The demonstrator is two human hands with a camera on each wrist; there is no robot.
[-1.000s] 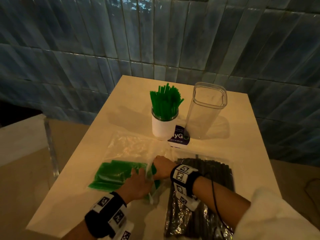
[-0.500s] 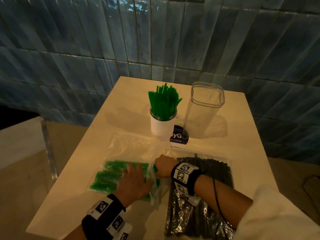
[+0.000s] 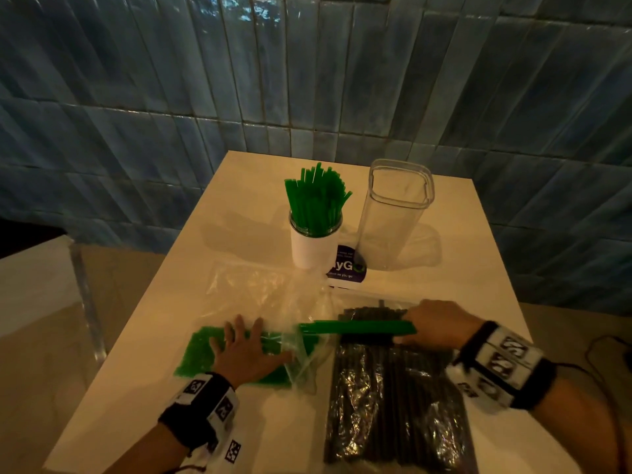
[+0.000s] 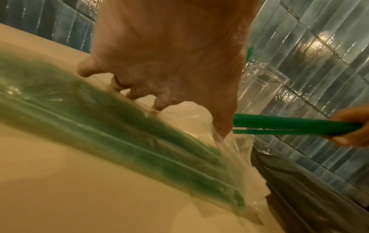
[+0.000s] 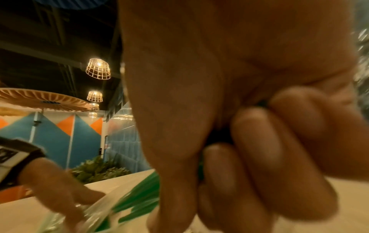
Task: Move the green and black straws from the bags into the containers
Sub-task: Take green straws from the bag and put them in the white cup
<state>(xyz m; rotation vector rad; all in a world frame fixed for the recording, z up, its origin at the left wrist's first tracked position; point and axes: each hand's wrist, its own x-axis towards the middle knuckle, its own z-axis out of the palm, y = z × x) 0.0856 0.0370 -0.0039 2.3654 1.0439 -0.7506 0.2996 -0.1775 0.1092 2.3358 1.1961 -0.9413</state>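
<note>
My right hand (image 3: 432,325) grips a small bunch of green straws (image 3: 359,327), held level above the bag of black straws (image 3: 393,388); their free ends point left toward the green bag's mouth. My left hand (image 3: 244,350) lies flat, fingers spread, pressing on the clear bag of green straws (image 3: 195,354). Farther back stand a white cup (image 3: 309,249) packed with green straws and an empty clear square container (image 3: 393,213). In the left wrist view the held straws (image 4: 289,126) stick out from the right hand (image 4: 351,127). The right wrist view shows fingers (image 5: 259,157) curled round the straws.
A purple and white card (image 3: 345,271) lies between the cup and the clear container. The small white table (image 3: 478,254) stands against a blue tiled wall (image 3: 307,80). An empty clear bag (image 3: 253,289) lies behind my left hand. A cable trails off the right wrist.
My right hand has drawn out of the green bag to the right, pulling a bunch of green straws with it. My left hand has flattened on the bag.
</note>
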